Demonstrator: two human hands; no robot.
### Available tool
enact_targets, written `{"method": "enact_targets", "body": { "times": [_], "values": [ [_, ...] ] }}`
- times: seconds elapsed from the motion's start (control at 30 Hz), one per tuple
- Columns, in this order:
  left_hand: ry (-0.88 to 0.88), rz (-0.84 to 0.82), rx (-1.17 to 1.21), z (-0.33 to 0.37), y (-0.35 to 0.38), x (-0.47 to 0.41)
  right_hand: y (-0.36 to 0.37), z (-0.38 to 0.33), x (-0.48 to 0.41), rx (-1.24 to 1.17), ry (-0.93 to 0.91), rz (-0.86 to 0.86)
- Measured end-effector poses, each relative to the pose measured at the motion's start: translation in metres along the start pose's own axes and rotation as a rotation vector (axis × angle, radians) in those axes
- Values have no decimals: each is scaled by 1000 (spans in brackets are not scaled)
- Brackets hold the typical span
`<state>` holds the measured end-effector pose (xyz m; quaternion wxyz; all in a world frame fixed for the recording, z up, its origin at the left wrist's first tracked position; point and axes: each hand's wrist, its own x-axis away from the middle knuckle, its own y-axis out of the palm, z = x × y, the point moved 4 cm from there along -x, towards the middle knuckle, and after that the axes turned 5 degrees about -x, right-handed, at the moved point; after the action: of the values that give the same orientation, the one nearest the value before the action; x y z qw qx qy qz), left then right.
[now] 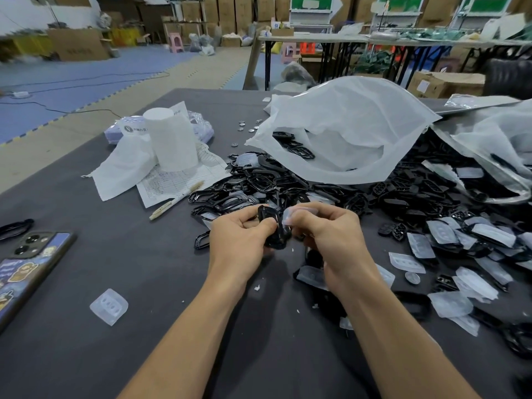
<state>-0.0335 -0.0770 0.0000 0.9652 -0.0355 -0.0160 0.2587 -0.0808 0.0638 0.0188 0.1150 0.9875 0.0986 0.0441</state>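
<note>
Phone (pixel 28 269) in a picture case far left of the left grip, flat on the dark surface (pixel 86 355). Closer in, below and left of that grip, one loose clear pad (pixel 108 306) lying by itself. Up and left of the same grip, white pen (pixel 175 204) across a printed sheet (pixel 184 180), paper roll (pixel 172 139) standing behind.

Left grip (pixel 241 240) curled round a black shell (pixel 273 230), thumb pressed on its face, the shell held off the surface between both grips. Right grip (pixel 331 237) narrow, pinching a small clear pad (pixel 293 216) between thumb and forefinger, pad touching the shell's upper right edge.

Directly behind both grips, heap of black frames (pixel 253 182). Behind and right of the right grip, large milky bag (pixel 345 131), mouth open toward the heap, more black pieces visible inside. Right of the right grip, black parts (pixel 403 203) mixed with further clear pads. Round silver coin cell (pixel 412 277) among them, near the right wrist.
</note>
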Motion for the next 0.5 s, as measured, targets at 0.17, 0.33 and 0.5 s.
{"method": "enact_targets", "body": {
  "times": [0.17,0.33,0.5],
  "values": [
    [30,27,-6,-3,1,-2,-2,4,0,84,-42,15],
    [73,29,-22,-3,4,-1,3,2,2,19,-26,-18],
    [70,-3,34,-6,8,0,5,5,3,-2,12,-18]
  ]
}}
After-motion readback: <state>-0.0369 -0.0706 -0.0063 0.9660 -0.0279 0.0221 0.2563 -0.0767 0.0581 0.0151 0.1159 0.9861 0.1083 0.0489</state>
